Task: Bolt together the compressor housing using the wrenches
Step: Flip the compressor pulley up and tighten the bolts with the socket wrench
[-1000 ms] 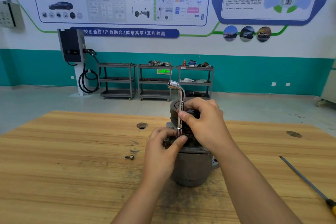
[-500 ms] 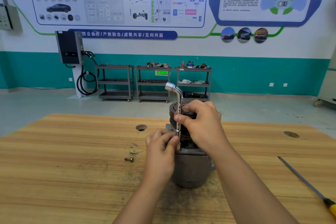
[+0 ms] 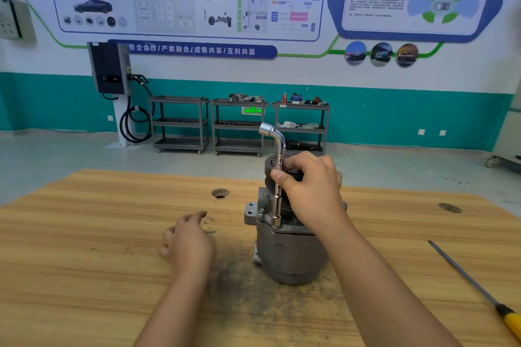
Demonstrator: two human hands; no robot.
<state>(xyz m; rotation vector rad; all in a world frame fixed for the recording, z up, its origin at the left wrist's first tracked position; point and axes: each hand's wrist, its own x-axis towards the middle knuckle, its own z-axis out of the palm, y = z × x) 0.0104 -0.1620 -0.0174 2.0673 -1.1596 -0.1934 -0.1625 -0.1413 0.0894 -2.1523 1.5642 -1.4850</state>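
Showing a wooden table with its far edge crossing mid-view and bare board at the left. The left hand, blurred, is low over the board just left of the compressor housing, fingers loosely bent and gripping nothing visible; contact with the wood cannot be told. A round hole lies beyond it. The housing stands upright near the table's centre. The L-shaped socket wrench stands upright, its socket end on the housing's flange. The right hand grips the wrench shaft, thumb across it, forearm running down to the right. Well apart at the right edge lies a screwdriver
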